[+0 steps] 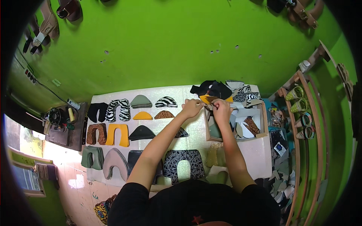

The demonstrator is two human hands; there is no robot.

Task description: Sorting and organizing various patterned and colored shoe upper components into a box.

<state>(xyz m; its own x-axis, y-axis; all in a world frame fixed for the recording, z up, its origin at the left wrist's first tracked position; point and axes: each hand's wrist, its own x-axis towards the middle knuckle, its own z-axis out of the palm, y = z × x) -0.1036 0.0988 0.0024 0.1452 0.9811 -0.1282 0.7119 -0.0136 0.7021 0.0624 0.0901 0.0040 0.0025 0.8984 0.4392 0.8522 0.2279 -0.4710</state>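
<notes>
Table point(247, 160): pale, faintly glossy covering
Near edge: stacked black arches point(183, 154) webbed with grey lines; toward the near left corner, smooth mauve-grey arches point(113, 153)
Left edge, midway: U-shapes in speckled brown print point(91, 135) and plain yellow point(110, 135)
Centre: dark, matt half-moons point(142, 132), stacked
Right edge: open cardboard box point(264, 122) of offcuts
Right hand point(222, 109): thumb and forefinger pinching a thin brown piece point(212, 99)
Left hand point(192, 108): fingers curled at its left; cannot tell whether they pinch it
Brown piece: between both hands' fingertips, near the box's far left corner
Far edge: rumpled black scraps point(217, 87) just beyond the fingertips
</notes>
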